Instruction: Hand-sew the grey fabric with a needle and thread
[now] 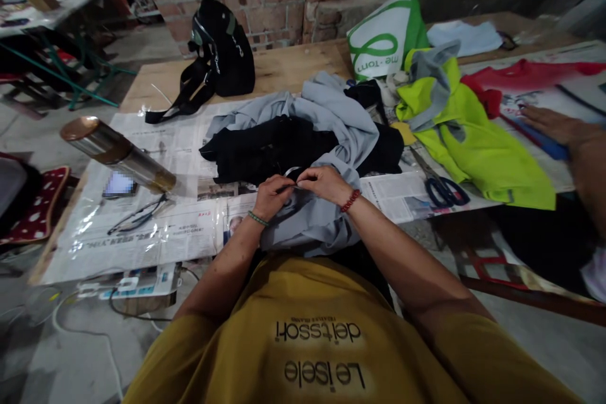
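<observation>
A light grey garment (307, 227) hangs over the table's front edge toward my lap, and more of its cloth is bunched up behind. My left hand (272, 197), with a green bead bracelet, pinches the edge of the fabric. Close beside it my right hand (326, 186), wearing a red bead bracelet, has thumb and finger pressed together on the same edge. The fingertips of both hands nearly meet; any small item between them is too fine to make out. Just beyond my hands lies black cloth (269, 145) against the grey fabric.
Newspaper (180, 227) covers the table. At left stand a metal flask (118, 154), a phone (119, 184) and glasses (139, 214). A black bag (222, 50) sits behind. To the right are scissors (438, 183), a neon yellow garment (473, 145) and another person's hand (552, 123).
</observation>
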Demonstrator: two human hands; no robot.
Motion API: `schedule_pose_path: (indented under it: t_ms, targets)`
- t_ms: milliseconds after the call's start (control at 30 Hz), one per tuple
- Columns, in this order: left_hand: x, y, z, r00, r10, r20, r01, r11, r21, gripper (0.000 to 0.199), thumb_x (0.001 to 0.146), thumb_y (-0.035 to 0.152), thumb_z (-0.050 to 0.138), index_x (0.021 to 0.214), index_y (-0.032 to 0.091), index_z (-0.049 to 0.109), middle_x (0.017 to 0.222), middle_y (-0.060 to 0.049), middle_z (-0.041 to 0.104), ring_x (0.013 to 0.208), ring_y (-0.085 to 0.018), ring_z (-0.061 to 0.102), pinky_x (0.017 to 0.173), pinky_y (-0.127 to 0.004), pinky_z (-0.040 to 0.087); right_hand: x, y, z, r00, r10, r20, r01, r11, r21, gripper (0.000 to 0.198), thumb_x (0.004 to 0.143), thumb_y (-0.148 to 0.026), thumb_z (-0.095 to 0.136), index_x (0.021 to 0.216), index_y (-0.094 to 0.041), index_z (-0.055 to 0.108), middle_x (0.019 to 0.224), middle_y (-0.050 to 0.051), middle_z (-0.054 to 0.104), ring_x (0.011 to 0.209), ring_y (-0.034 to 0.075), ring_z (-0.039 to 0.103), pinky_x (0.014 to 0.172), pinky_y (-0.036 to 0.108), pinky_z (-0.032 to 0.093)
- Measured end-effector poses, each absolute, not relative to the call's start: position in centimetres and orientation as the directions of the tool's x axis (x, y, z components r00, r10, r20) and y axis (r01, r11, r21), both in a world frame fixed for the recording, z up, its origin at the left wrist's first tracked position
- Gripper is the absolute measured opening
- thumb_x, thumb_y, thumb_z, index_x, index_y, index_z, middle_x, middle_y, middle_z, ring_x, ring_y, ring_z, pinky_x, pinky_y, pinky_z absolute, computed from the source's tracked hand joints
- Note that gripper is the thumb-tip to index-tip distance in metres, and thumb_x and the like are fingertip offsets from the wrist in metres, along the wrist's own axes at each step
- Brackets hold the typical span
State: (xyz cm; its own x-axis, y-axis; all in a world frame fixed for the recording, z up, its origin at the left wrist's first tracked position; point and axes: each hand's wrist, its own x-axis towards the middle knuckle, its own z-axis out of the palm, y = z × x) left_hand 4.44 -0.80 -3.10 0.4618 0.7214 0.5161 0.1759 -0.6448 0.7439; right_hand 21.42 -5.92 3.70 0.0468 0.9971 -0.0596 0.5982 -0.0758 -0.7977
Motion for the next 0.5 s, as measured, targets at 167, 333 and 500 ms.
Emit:
schedule_pose_path:
  t_ms: [167,333,500]
  targets:
    - [4.4,-0.9,-2.7,0.456,0.774,0.440,0.183,-0.565,0.804,0.007,0.075,0.022,0.066,0.078,0.019,0.071,0.077,-0.003,0.069,0.075,-0.014,0.063,0.073,-0.027,0.048,21.0,-5.7,2.7,0.098,0.995,-0.013,0.578,-0.068,-0.813,0.008,0.076,-0.017,0.058,0.073,-0.018,0.066,0.067,-0.003,0.065,0.065,0.010,0.058,0.062,0.021,0.043]
    - [4.6,-0.9,-2.5,0.493,0.787,0.371,0.178,-0.508,0.843,0.011,0.077,0.025,0.064,0.077,0.018,0.072,0.076,-0.003,0.069,0.072,-0.014,0.062,0.069,-0.026,0.047,20.5,-5.3,1.9,0.184,0.977,-0.104,0.349,-0.164,-0.923,0.010,0.079,-0.014,0.049,0.074,-0.018,0.057,0.070,-0.003,0.065,0.059,0.008,0.060,0.057,0.020,0.045]
    - [4.6,-0.9,-2.5,0.492,0.777,0.393,0.163,-0.526,0.835,0.011,0.079,0.025,0.063,0.078,0.018,0.072,0.076,-0.004,0.069,0.072,-0.014,0.062,0.070,-0.027,0.047,20.7,-5.3,1.7,0.206,0.968,-0.141,0.337,-0.205,-0.919,0.016,0.076,-0.011,0.053,0.085,-0.018,0.064,0.075,-0.001,0.068,0.058,0.008,0.059,0.060,0.021,0.048]
